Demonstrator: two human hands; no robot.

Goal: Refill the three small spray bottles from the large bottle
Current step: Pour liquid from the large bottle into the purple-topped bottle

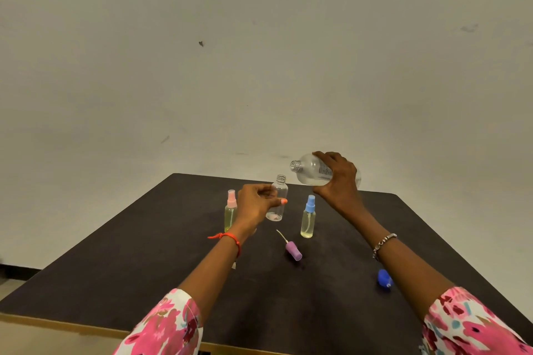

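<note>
Gripping open clear spray bottle [279, 199] upright mid-table, left hand [255, 206]; right hand [339, 179] clasps tilted large bottle [313, 168] above far table [115, 282] edge. Pink-capped bottle [230, 210], blue-capped bottle [308, 217] flank; purple sprayer head [292, 249] lies nearer; front clear.

Dim, even indoor light, soft shadows, mild overall blur, wide-angle bending toward the edges.
</note>
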